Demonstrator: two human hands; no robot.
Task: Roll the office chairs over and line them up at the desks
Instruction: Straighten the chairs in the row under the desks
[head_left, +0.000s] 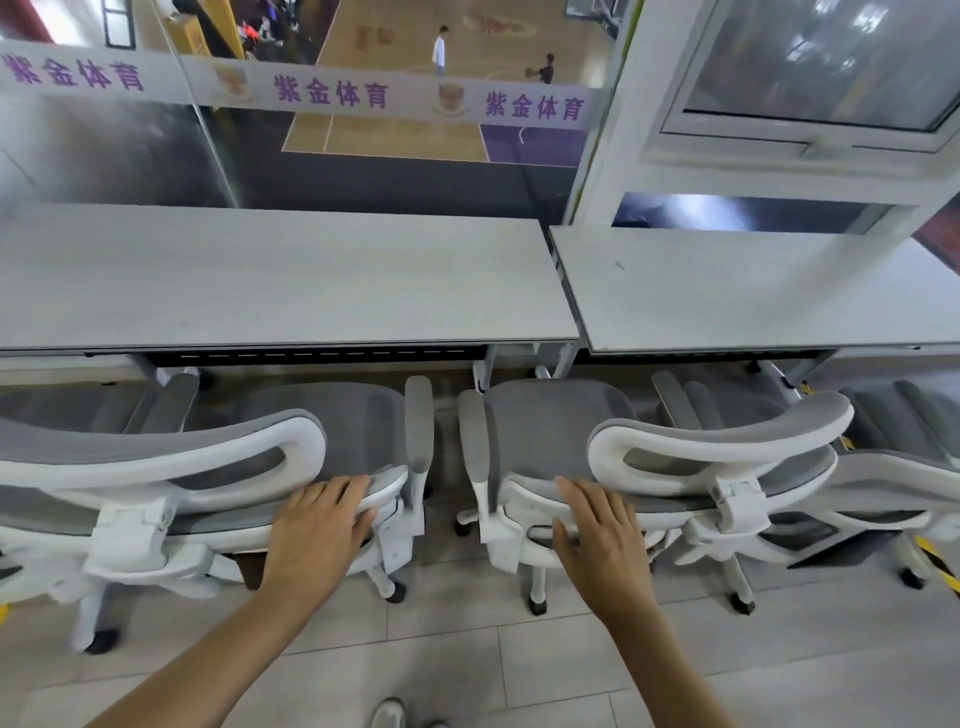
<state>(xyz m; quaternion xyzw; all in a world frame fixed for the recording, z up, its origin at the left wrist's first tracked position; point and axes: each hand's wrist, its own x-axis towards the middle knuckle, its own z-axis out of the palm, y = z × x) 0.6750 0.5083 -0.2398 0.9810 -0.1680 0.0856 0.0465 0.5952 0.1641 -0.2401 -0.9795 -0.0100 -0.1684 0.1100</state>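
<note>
Two grey mesh office chairs with white frames stand side by side, facing the desks. My left hand (317, 525) rests on the top edge of the left chair's backrest (218, 467), fingers laid flat over it. My right hand (602, 535) rests the same way on the right chair's backrest (717, 457), with the thumb against the white frame. Both seats are partly tucked under the front edges of the left desk (291, 280) and the right desk (753, 291).
Another chair of the same kind (904, 467) stands at the far right, and part of one more shows at the far left. A glass wall with purple lettering (332, 93) runs behind the desks. Pale floor tiles (467, 665) lie behind the chairs.
</note>
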